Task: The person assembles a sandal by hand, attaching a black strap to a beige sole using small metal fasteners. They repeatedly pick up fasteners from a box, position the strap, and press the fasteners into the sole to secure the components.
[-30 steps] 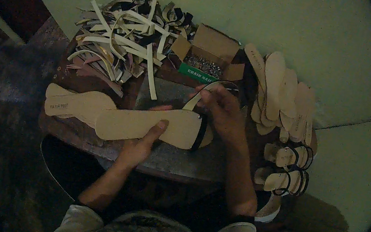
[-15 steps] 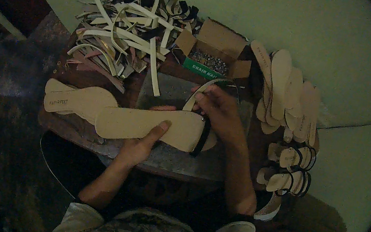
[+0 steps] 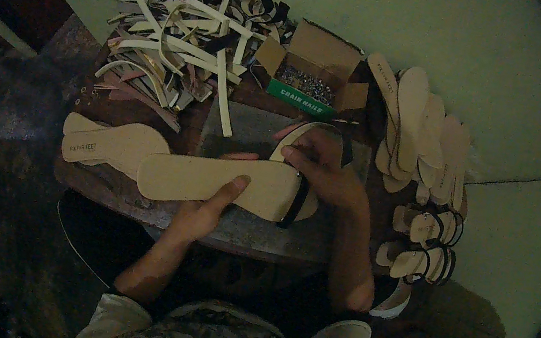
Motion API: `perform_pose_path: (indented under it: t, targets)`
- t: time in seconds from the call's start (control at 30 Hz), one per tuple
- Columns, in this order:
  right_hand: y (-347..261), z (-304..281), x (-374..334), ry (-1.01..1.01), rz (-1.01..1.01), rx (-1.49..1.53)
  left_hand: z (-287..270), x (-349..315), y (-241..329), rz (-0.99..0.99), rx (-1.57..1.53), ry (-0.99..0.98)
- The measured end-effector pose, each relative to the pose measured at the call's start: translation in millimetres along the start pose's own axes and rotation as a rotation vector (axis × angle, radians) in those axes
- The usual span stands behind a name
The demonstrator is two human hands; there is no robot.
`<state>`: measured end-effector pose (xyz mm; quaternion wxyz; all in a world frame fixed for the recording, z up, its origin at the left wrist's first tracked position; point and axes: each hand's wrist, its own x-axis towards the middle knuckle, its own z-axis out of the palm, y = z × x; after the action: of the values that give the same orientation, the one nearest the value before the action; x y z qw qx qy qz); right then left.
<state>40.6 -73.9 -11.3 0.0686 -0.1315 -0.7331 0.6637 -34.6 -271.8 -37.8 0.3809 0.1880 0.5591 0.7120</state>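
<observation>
Holding the pale sole [image 3: 184,179] over the desk [image 3: 101,188], the left hand [image 3: 205,214] has its grip closed round the waist, thumb on top, fingers mostly hidden beneath. The sole looks light and fairly stiff, best taken at that waist; the strap [image 3: 305,129] seems thin and bendy, best pinched near the sole. That strap loops up beyond the sole's far edge, caught in the narrow thumb-and-finger grip of the right hand [image 3: 328,171]

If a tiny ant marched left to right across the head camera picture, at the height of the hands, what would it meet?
Tan insoles lying at the left → left hand → right hand → black-strapped sandals.
</observation>
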Motion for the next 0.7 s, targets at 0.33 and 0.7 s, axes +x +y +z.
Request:
perform_pose_path:
  t: [0.33,0.7]
  targets:
    - [-6,0,3,-0.042,0.035,-0.065,0,-1,2,-0.001,-0.038,-0.001]
    - [10,-4,-2,0.105,0.208,-0.193,-5,-1,-2,-0.051,-0.072,-0.028]
